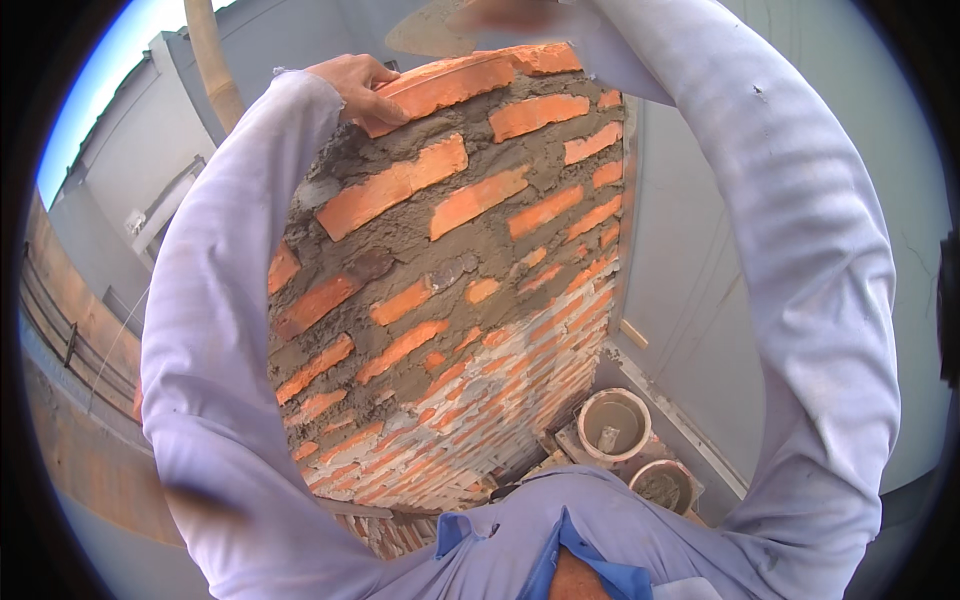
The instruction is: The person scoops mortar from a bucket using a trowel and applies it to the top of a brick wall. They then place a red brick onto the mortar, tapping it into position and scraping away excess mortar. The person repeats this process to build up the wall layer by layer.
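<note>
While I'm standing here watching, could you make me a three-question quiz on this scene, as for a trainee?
1. True or false: the left hand touches a brick in the top row of the wall.
2. Which hand holds the trowel?
3. The two buckets are: a) on top of the wall; b) at the picture's lower right; c) beside the trowel.

Key: 1. True. 2. The right hand. 3. b.
</note>
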